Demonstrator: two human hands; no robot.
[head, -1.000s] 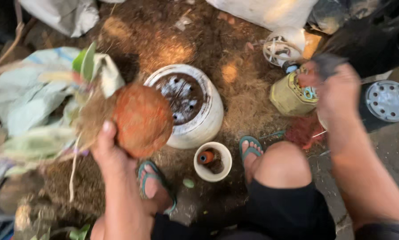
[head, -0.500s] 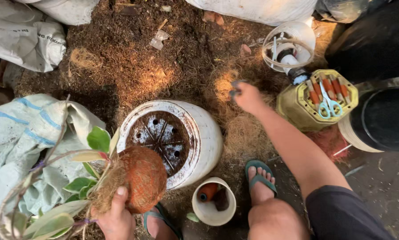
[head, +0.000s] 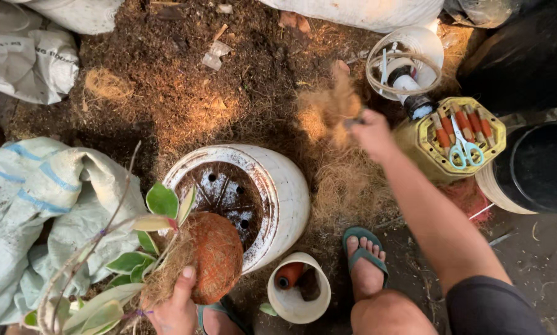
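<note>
Down at about seven o'clock, the left hand (head: 174,307) grips a plant's orange-brown root ball (head: 213,255), thumb pressed on its fibrous side, green leaves (head: 162,200) spreading toward nine o'clock. Just beside it, at the centre, a white pot (head: 287,192) lies tilted, its holed bottom showing. At one o'clock the right hand (head: 372,131) is closed round a tuft of coconut fibre (head: 331,105), lifted over the fibre-strewn ground (head: 167,93). A yellow tool box (head: 427,139) with scissors (head: 464,147) sits at two o'clock, a small white cup (head: 297,301) at six.
</note>
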